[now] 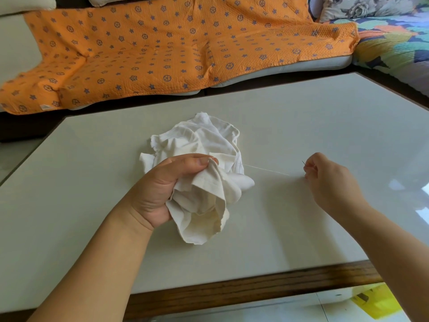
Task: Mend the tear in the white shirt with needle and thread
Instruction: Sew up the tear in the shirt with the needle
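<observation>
Nearest, below the shirt, runs the wooden edge of the table. The left hand clenches the near part of the white shirt, its thumb pressing a fold against the curled fingers. The bunched cloth is partly lifted and partly resting on the table. To the right of the shirt, well apart from it, the right hand pinches the needle between its fingertips, one end poking up. A thin thread stretches taut from the shirt to that hand, so I judge that at least one stitch is through the cloth. The tear is hidden in the folds, and I cannot tell how much of it is open. Knotting and cutting seem left to do. Beyond the shirt, an orange blanket covers a sofa.
</observation>
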Demonstrator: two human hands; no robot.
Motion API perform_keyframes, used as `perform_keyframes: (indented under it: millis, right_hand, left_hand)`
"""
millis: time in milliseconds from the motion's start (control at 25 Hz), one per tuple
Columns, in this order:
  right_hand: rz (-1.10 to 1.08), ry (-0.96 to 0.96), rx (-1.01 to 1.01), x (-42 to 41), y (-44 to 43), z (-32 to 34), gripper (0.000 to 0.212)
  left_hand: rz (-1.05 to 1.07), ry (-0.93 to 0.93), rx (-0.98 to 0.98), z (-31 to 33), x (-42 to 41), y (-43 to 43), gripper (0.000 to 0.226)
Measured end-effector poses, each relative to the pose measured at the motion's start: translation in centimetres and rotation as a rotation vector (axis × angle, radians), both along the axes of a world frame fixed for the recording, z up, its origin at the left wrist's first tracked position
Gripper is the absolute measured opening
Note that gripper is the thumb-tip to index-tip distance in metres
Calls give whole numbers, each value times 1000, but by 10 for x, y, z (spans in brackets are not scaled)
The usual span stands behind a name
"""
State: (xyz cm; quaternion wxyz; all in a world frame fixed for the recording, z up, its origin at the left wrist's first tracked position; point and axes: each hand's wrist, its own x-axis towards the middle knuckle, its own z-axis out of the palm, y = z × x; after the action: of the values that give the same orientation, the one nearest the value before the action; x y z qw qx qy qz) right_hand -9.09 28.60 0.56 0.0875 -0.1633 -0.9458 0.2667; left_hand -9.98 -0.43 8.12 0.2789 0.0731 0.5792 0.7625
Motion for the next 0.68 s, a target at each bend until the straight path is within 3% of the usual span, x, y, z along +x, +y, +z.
perform_keyframes:
  millis: [80,120,160,240,320,360,520,680]
  right_hand:
    - [1,36,-8,2,-5,5,15]
    - [15,83,-53,4,-12,12,13]
    - [34,143,-176,8,-21,21,12]
    - [122,207,-622,21,-45,45,11]
    - [272,139,-971,40,-64,66,13]
    - [348,97,-999,48,-69,72,13]
    - [420,77,-720,59,-75,68,10]
    - [409,117,-708,54,-74,61,9]
  left_hand:
    - [5,32,-98,3,4,5,3]
    - [-7,56,-157,5,6,9,6]
    - [-34,81,-213,5,8,13,5]
    - [-68,130,-301,5,12,20,9]
    - [-40,170,-364,2,12,25,18]
    - [-19,185,-383,0,12,28,22]
    - [38,224,-406,-6,13,33,29]
    - [30,230,-410,-3,14,35,28]
